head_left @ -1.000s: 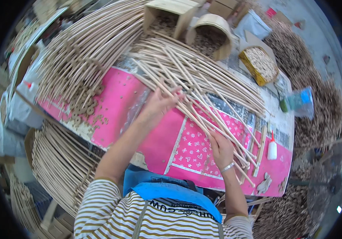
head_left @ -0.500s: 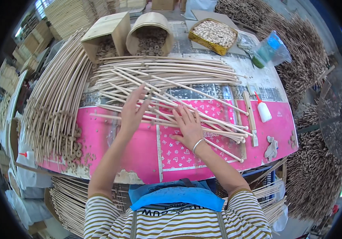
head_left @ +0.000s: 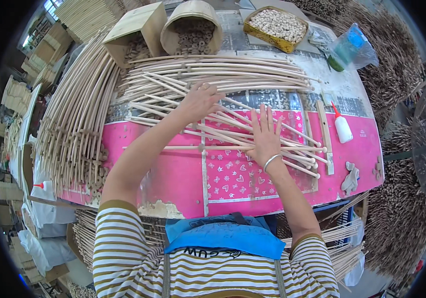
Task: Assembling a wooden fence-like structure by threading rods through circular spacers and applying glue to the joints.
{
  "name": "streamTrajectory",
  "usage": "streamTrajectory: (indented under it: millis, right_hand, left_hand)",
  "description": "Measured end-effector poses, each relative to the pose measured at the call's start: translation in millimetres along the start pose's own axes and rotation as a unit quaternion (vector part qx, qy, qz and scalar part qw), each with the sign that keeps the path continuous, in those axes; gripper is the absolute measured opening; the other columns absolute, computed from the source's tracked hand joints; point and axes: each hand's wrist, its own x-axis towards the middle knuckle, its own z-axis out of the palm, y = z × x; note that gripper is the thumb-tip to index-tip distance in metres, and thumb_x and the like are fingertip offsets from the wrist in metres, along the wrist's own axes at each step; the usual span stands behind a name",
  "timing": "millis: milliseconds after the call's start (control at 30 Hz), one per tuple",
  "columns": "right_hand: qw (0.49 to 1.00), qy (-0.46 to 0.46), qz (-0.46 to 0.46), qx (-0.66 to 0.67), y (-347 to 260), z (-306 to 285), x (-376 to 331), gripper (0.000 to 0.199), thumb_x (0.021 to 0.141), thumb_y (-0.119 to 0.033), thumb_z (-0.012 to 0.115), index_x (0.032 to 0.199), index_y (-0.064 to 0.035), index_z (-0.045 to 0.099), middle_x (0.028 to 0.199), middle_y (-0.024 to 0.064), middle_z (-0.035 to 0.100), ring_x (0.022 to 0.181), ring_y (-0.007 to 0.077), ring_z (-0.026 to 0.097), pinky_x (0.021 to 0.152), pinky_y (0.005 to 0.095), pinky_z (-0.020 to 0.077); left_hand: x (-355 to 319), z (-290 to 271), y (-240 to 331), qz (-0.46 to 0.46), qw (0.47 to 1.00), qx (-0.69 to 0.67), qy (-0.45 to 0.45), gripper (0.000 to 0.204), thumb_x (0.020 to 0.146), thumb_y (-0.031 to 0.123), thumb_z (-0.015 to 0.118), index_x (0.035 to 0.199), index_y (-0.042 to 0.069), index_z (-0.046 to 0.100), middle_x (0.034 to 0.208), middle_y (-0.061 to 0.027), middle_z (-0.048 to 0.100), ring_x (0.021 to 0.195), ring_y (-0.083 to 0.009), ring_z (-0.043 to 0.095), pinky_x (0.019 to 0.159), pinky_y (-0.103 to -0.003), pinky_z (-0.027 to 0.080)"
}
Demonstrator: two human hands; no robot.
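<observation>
A loose, crossing pile of pale wooden rods [head_left: 252,144], with small round knobs at their right ends, lies across the middle of the table. My left hand [head_left: 202,103] reaches over the pile with bent fingers closed on rods near their middle; its fingertips are partly hidden. Flat on the right part of the same rods rests my right hand [head_left: 266,138], fingers spread, a bangle on its wrist. One rod [head_left: 173,147] lies apart on the near side, a brown wooden ring around its middle, its right part passing by the right hand.
Behind lies another row of rods [head_left: 232,69]; a large bundle [head_left: 76,114] fills the left. At the back stand a wooden box [head_left: 136,27], a round wooden tub [head_left: 193,12] with rings, and a tin [head_left: 272,42] of beads. A glue bottle [head_left: 343,130] and wooden strip [head_left: 325,139] are right.
My left hand has moved right across the pile and its fingers have closed. The right hand has shifted right along the rods. One ringed rod now lies separate on the near side.
</observation>
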Motion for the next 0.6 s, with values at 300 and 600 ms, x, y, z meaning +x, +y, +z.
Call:
streamTrajectory:
  millis: [300, 600]
  right_hand:
    - [0.997, -0.055, 0.034, 0.038, 22.7, 10.0, 19.8, 0.079, 0.067, -0.019, 0.084, 0.136, -0.0055, 0.047, 0.113, 0.0132, 0.062, 0.109, 0.0307, 0.059, 0.094, 0.0417, 0.0483]
    - [0.998, 0.029, -0.023, 0.049, 17.6, 26.4, 6.5, 0.028, 0.077, -0.007, 0.067, 0.104, -0.0089, 0.059, 0.095, 0.0096, 0.063, 0.098, 0.028, 0.062, 0.083, 0.0406, 0.0511]
  left_hand:
    - [9.0, 9.8, 4.9, -0.003, 1.0, -0.029, 0.002, 0.031, 0.095, 0.039, 0.056, 0.103, 0.012, 0.067, 0.098, -0.0068, 0.068, 0.104, -0.0287, 0.063, 0.096, -0.047, 0.044]
    - [8.4, 15.5, -38.9, -0.132, 0.974, -0.09, -0.16, 0.026, 0.087, 0.038, 0.059, 0.084, 0.017, 0.074, 0.085, -0.0109, 0.072, 0.082, -0.0344, 0.068, 0.071, -0.049, 0.054]
